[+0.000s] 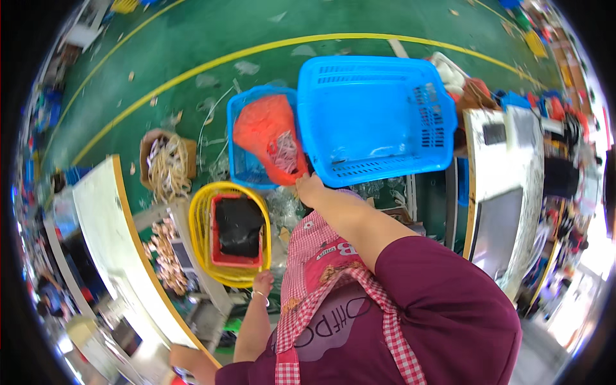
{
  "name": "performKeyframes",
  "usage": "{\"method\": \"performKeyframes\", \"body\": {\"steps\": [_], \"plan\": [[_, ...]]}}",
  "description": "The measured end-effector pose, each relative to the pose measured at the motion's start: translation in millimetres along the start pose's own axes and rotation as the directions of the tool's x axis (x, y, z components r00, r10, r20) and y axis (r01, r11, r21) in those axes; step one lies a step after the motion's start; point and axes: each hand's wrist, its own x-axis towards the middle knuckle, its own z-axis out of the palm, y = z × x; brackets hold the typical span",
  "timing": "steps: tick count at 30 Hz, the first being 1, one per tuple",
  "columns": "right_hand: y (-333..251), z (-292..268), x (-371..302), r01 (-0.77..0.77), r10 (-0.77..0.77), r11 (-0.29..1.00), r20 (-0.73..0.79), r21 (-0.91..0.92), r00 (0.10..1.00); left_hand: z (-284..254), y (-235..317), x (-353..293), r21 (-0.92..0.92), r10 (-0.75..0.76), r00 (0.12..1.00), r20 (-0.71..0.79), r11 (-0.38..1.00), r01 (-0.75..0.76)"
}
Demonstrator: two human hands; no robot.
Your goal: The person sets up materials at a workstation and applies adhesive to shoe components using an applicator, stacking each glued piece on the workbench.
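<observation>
My right hand is closed on the edge of a red plastic bag, which lies in a small blue basket. Bundled pale strips show inside the bag's mouth. Lower down, my left hand has its fingers curled at the near right rim of a round yellow basket. Inside that basket sits a red tray holding something black, perhaps a plastic bag. A large blue basket rests just beyond my right hand, with a few dark bits at its bottom.
A cardboard box full of pale bands stands at the left. White-topped benches flank me, one on the left and one on the right. Clear plastic scraps lie between the baskets. Yellow lines cross the green floor.
</observation>
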Motion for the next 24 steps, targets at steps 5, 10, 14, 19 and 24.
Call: {"method": "performKeyframes", "body": {"steps": [5,10,14,19,24], "plan": [[5,11,-14,0.040,-0.046,0.997,-0.072,-0.071,0.996,21,44,-1,0.068,0.157,0.985,0.066,0.984,-0.162],[14,10,-17,-0.014,0.018,0.999,-0.103,0.047,0.994,42,96,11,0.232,0.337,0.901,0.274,0.886,-0.402],[20,11,-28,0.012,0.005,0.991,-0.132,0.131,0.991,61,138,9,0.304,0.255,0.918,0.302,0.887,-0.347],[36,19,-69,0.152,-0.090,0.918,-0.180,0.365,0.979,115,205,9,0.362,0.420,0.854,0.307,0.778,-0.513],[105,28,-189,0.152,-0.096,0.788,-0.125,0.597,0.987,201,286,-30,0.583,0.663,0.636,0.395,0.355,-0.731]]}}
